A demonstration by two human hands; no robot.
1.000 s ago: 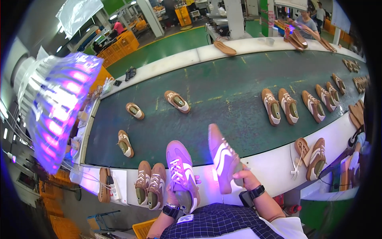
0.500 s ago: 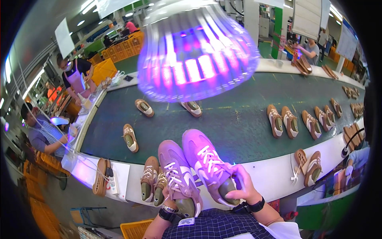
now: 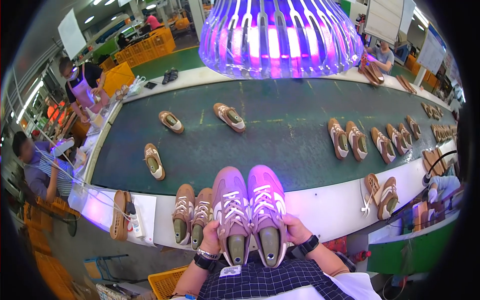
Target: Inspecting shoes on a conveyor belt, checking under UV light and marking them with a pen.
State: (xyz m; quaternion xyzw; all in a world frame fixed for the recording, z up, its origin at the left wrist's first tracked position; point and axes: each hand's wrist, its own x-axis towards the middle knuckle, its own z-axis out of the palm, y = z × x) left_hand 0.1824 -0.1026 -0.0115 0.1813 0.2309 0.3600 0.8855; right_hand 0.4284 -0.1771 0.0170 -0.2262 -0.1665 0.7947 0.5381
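Note:
I hold two brown laced shoes side by side, soles down and toes pointing away, under a violet lamp (image 3: 280, 37) that tints them pink. My left hand (image 3: 211, 239) grips the heel of the left shoe (image 3: 229, 210). My right hand (image 3: 295, 231) grips the heel of the right shoe (image 3: 265, 207). Both shoes have green lasts inside. They hover over the white edge of the bench (image 3: 330, 207), just in front of the dark green conveyor belt (image 3: 280, 135).
Another brown pair (image 3: 192, 216) lies left of my left hand. A sole and power strip (image 3: 126, 215) lie further left. Several shoes ride the belt, with pairs at the right (image 3: 347, 140). Other people work at the left (image 3: 82, 85) and far right (image 3: 382, 55).
The right shoe swung from upright and apart to lie flat beside the left shoe. My view tilted, so the violet lamp moved from the left to overhead.

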